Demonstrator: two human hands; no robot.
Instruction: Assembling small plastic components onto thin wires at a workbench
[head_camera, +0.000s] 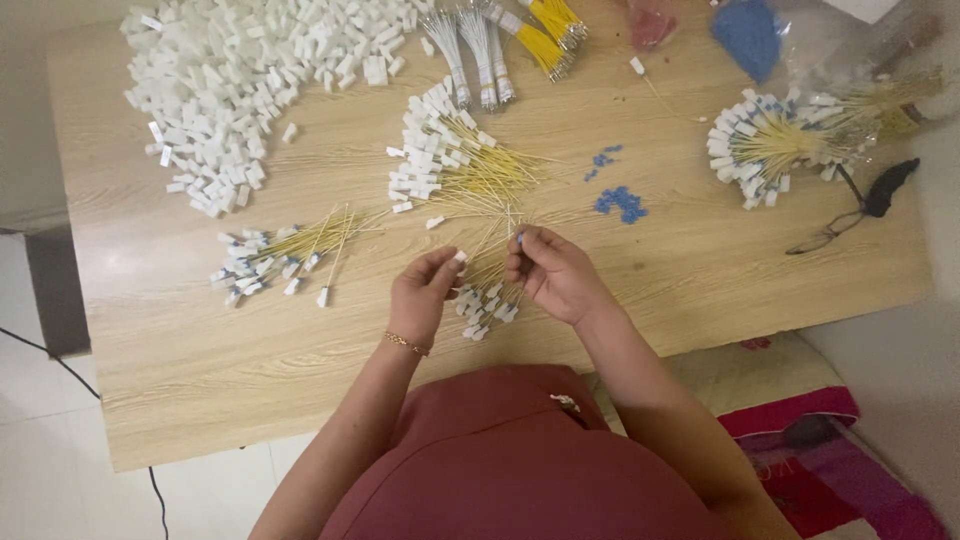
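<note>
Pinching grips: left hand (425, 290) nips one white connector (459, 258), right hand (548, 272) one blue cap (519, 238).
I count four yellow-wire bunches on the desk (170, 350); loose white housings (240, 80) far left.

1. Table (700, 270): pale wood-grain top, matt, smooth.
2. Loose white connector housings (250, 80): moulded plastic, slight sheen.
3. Yellow cables (490, 170): thin plastic-jacketed strands, smooth.
4. Small blue caps (620, 202): plastic, matt.
5. White piece pinched in the left hand (425, 290): same white plastic.
6. Bracelet (406, 344) on the left wrist: gold-coloured metal, shiny.
7. Garment (520, 470): dark red woven cloth, matt.
8. Clear bag (850, 40): glossy, crinkled plastic film.
9. Floor mat (830, 450): patterned cloth, soft-looking.
</note>
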